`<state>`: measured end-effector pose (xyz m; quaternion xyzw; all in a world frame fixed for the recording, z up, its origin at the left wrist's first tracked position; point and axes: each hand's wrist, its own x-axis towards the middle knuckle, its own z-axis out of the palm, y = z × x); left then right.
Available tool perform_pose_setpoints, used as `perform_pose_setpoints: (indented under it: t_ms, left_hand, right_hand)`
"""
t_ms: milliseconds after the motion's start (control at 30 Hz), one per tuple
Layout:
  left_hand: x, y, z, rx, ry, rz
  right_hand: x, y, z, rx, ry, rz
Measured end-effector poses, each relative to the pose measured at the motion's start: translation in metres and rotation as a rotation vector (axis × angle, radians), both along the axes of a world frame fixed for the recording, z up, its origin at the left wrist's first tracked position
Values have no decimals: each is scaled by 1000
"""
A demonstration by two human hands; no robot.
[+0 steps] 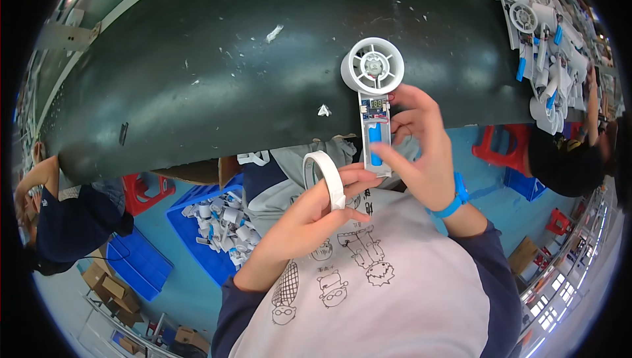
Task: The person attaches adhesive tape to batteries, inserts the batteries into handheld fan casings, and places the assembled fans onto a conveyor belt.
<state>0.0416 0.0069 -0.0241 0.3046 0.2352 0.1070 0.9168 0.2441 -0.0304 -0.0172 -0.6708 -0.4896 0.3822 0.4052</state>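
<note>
Handheld fan (pixel 363 134) is in work, back off the handle: round white housing (pixel 348 68) sits over the bench (pixel 230 81) just inside its near edge, handle runs across that edge towards the person, lower end past it, over the lap. Inside the handle: circuit board (pixel 366 109) with a small display near the housing, red wires (pixel 391 97) at its right side, blue cell (pixel 376 135) below. Left hand (pixel 299 223) is part-curled and carries a white ring (pixel 334 183), its fingers reaching past it to touch the handle's lower end; thumb stands clear of the fan. Right hand (pixel 424 151) is half-curled along the handle's right side, thumb at the cell, index at the wires; can't tell how firmly it grips. Blue wristband (pixel 453 208) on that wrist. Bench: white scrap (pixel 274 33) well in from the near edge, smaller scrap (pixel 323 111) near that edge, left of the fan, dark strip (pixel 124 133) towards the left end. Heap of white fan parts (pixel 545 16) with blue cells among them at the right end. Blue crate (pixel 179 218) of similar parts below the near edge, left of the person.
</note>
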Motion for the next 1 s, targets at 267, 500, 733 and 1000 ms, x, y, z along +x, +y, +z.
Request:
perform_pose_setpoints:
  t_ms: [267, 500, 733, 1000]
  left_hand:
    - [-1, 9, -3, -17, -27, 15]
    - [-15, 10, 5, 134, -48, 88]
    - [-13, 19, 31, 187, -27, 66]
    - [-27, 41, 22, -76, -244, 188]
  right_hand:
    - [3, 6, -18, -71, 607, -71]
    - [21, 77, -12, -29, 474, 72]
    - [104, 359, -60, 221, 17, -146]
    - [-37, 180, 12, 464, 106, 899]
